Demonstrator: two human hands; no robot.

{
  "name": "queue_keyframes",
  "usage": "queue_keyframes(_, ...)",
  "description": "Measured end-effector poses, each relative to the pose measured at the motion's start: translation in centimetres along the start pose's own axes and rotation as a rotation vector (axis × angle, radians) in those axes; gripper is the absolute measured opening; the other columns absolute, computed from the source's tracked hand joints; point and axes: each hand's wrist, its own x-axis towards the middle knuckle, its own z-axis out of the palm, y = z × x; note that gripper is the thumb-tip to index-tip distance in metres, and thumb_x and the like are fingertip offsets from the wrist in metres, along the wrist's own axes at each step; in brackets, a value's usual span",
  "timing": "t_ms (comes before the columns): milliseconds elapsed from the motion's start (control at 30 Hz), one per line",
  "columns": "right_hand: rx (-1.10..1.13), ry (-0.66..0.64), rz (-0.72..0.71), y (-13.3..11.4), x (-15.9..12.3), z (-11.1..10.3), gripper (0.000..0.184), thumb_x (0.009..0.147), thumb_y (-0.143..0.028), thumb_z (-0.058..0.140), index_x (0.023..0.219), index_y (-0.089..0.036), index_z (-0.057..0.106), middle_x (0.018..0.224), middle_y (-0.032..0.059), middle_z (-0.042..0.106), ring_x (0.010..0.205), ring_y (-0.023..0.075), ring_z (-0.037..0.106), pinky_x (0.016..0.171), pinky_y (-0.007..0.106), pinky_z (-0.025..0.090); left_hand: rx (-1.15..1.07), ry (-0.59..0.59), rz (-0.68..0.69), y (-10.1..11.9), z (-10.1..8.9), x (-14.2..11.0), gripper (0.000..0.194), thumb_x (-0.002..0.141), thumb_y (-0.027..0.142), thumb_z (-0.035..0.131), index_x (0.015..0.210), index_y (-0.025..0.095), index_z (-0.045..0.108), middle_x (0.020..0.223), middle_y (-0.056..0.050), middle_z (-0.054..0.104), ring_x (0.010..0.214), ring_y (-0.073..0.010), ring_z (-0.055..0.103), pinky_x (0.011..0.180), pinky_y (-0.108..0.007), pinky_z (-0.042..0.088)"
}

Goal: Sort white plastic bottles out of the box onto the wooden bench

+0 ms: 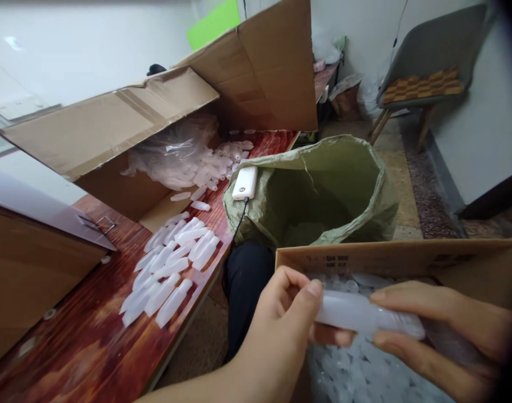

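Observation:
A translucent white plastic bottle [350,310] lies sideways between my two hands. My left hand [287,313] pinches its left end between thumb and fingers. Around the right end, my right hand [441,324] grips with thumb and forefinger; another translucent piece seems to sit in its palm, partly hidden. Both hands are over an open cardboard box [483,263] holding many small translucent pieces [357,364] in a plastic bag. On the red wood-patterned table [71,336] to the left, several similar bottles [172,257] lie loosely in rows.
A large cardboard box [264,67] on its side spills more bottles [222,162] from a clear bag [172,151]. A green woven sack [323,190] stands open, with a white power bank [245,183] and cable on its rim. A grey chair [432,56] stands behind.

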Motion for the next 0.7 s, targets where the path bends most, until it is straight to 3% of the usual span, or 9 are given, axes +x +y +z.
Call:
queue_keyframes(100, -0.012, -0.01, -0.134, 0.0, -0.3, 0.0, 0.023, 0.092, -0.049, 0.056, 0.111, -0.035, 0.056, 0.1, 0.0003, 0.073, 0.088, 0.0246, 0.071, 0.073, 0.036, 0.056, 0.012, -0.132, -0.242, 0.0, 0.0, 0.4, 0.044, 0.078, 0.059, 0.061, 0.078, 0.018, 0.049, 0.047, 0.003, 0.054, 0.034, -0.007, 0.046, 0.031, -0.013, 0.032)
queue_keyframes(167, -0.021, 0.005, -0.173, 0.0, -0.4, 0.0, 0.027, 0.093, -0.051, 0.054, 0.116, -0.037, 0.056, 0.106, -0.0004, 0.074, 0.094, 0.0251, 0.071, 0.08, 0.038, 0.056, 0.049, -0.201, -0.367, 0.0, -0.2, 0.6, 0.049, 0.079, 0.063, 0.054, 0.064, 0.016, 0.051, 0.04, 0.003, 0.046, 0.028, -0.0064, 0.039, 0.025, -0.015, 0.023)
queue_keyframes(233, -0.035, -0.017, -0.166, -0.1, -0.1, -0.3, 0.032, 0.093, -0.055, 0.051, 0.118, -0.037, 0.057, 0.107, 0.0001, 0.074, 0.092, 0.0248, 0.072, 0.076, 0.037, 0.057, 0.088, -0.263, -0.424, 0.1, -0.4, 0.5, 0.058, 0.08, 0.068, 0.049, 0.054, 0.016, 0.048, 0.037, 0.003, 0.041, 0.026, -0.0059, 0.036, 0.024, -0.016, 0.02)
queue_keyframes(300, -0.038, -0.072, -0.132, -0.3, 0.5, -0.9, 0.036, 0.092, -0.06, 0.049, 0.114, -0.035, 0.06, 0.095, -0.0007, 0.075, 0.079, 0.0214, 0.073, 0.063, 0.03, 0.056, 0.136, -0.3, -0.373, 0.2, -0.6, 0.1, 0.059, 0.078, 0.071, 0.053, 0.06, 0.015, 0.052, 0.039, 0.004, 0.042, 0.029, -0.0053, 0.037, 0.027, -0.015, 0.022)
queue_keyframes(367, -0.029, -0.115, -0.133, -0.8, 1.2, -1.5, 0.038, 0.09, -0.065, 0.049, 0.106, -0.033, 0.063, 0.08, -0.0028, 0.074, 0.063, 0.0163, 0.07, 0.051, 0.024, 0.051, 0.194, -0.31, -0.248, 0.2, -0.9, -0.4, 0.056, 0.075, 0.069, 0.064, 0.078, 0.013, 0.058, 0.047, 0.004, 0.049, 0.036, -0.0048, 0.042, 0.034, -0.013, 0.031)
queue_keyframes(467, 0.012, -0.126, -0.174, -1.7, 2.0, -2.3, 0.042, 0.088, -0.069, 0.049, 0.091, -0.03, 0.065, 0.067, -0.0052, 0.068, 0.053, 0.0117, 0.063, 0.048, 0.022, 0.046, 0.233, -0.327, -0.058, 0.4, -1.1, -1.0, 0.05, 0.079, 0.057, 0.069, 0.1, 0.014, 0.055, 0.063, 0.002, 0.059, 0.052, -0.0054, 0.053, 0.052, -0.014, 0.044)
queue_keyframes(533, 0.041, -0.147, -0.141, -2.3, 2.3, -2.4, 0.038, 0.088, -0.066, 0.052, 0.09, -0.029, 0.064, 0.069, -0.0056, 0.068, 0.057, 0.0117, 0.064, 0.052, 0.022, 0.047, 0.235, -0.338, 0.016, 0.5, -1.1, -1.2, 0.04, 0.086, 0.049, 0.065, 0.104, 0.015, 0.052, 0.069, 0.001, 0.061, 0.06, -0.0061, 0.056, 0.06, -0.016, 0.046)
queue_keyframes(633, 0.053, -0.255, -0.073, -2.9, 2.6, -2.4, 0.021, 0.092, -0.047, 0.056, 0.102, -0.031, 0.063, 0.092, -0.0038, 0.073, 0.079, 0.0149, 0.069, 0.065, 0.023, 0.051, 0.262, -0.305, 0.071, 0.7, -1.0, -1.2, 0.032, 0.089, 0.043, 0.063, 0.103, 0.016, 0.052, 0.07, 0.001, 0.061, 0.064, -0.0064, 0.057, 0.064, -0.016, 0.046)
queue_keyframes(700, 0.077, -0.351, -0.039, -2.9, 2.7, -2.3, 0.022, 0.096, -0.044, 0.049, 0.099, -0.03, 0.065, 0.094, -0.0023, 0.073, 0.081, 0.0156, 0.068, 0.065, 0.024, 0.05, 0.299, -0.278, 0.086, 1.0, -1.1, -1.3, 0.03, 0.09, 0.042, 0.063, 0.101, 0.016, 0.053, 0.072, 0.001, 0.062, 0.066, -0.0068, 0.058, 0.064, -0.016, 0.046)
